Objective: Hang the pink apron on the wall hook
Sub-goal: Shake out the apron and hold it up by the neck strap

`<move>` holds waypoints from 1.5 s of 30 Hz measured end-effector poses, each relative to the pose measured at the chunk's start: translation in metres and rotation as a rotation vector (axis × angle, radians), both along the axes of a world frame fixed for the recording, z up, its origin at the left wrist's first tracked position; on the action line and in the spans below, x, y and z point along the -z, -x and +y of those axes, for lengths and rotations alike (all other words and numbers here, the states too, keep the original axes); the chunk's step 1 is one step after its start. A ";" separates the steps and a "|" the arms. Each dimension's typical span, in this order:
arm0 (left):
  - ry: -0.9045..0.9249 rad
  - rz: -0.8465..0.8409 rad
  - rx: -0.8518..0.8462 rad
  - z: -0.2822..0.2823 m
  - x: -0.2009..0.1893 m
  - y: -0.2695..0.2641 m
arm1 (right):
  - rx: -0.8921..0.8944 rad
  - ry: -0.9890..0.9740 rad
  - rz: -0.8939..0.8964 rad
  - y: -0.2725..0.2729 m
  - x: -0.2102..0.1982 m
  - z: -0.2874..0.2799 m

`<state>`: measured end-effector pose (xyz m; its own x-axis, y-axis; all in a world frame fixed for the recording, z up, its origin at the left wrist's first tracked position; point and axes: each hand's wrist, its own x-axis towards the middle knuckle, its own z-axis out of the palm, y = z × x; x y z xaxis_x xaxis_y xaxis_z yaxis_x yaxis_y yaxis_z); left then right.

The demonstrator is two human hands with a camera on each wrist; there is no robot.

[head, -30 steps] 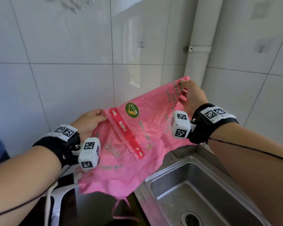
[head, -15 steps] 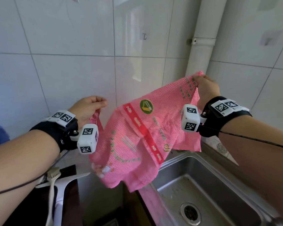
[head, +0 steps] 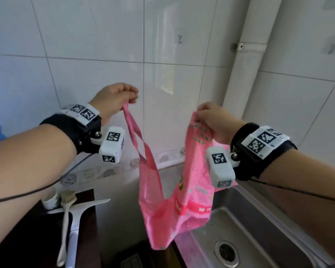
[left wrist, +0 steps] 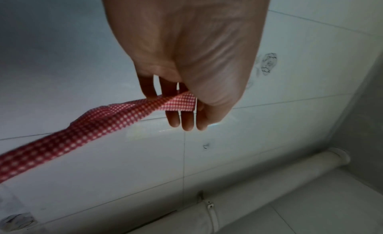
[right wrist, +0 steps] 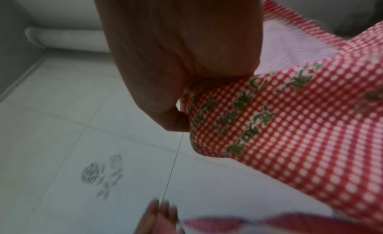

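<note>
One pink apron (head: 174, 200) between two hands, left hand (head: 114, 97) and right hand (head: 213, 120)

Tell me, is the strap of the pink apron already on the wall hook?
No, the left hand holds the strap well below the wall hook, which is bare.

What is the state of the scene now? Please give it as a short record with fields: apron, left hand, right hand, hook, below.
apron: pink apron held up in the air in front of the tiled wall, not yet on the hook
left hand: left hand pinches the top of the neck strap
right hand: right hand grips a top corner of the apron body
hook: wall hook bare, higher than both hands, between them
below: steel sink under the apron's right part; brush on the dark counter to the left
</note>
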<state>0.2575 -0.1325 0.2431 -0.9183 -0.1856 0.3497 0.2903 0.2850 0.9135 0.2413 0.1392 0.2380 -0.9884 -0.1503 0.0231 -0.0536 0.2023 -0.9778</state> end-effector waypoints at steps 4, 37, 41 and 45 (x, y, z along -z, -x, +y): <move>0.140 0.155 -0.035 0.006 -0.032 -0.004 | -0.259 0.068 -0.120 -0.023 0.009 -0.030; 0.839 0.077 -0.106 0.051 -0.026 0.004 | 0.013 0.103 0.203 -0.027 -0.025 -0.046; 0.646 0.006 -0.190 0.043 -0.027 0.016 | 0.115 0.188 0.197 -0.013 -0.029 -0.030; 0.152 -0.054 0.010 0.049 -0.040 0.021 | 0.163 0.148 0.193 0.003 -0.022 -0.020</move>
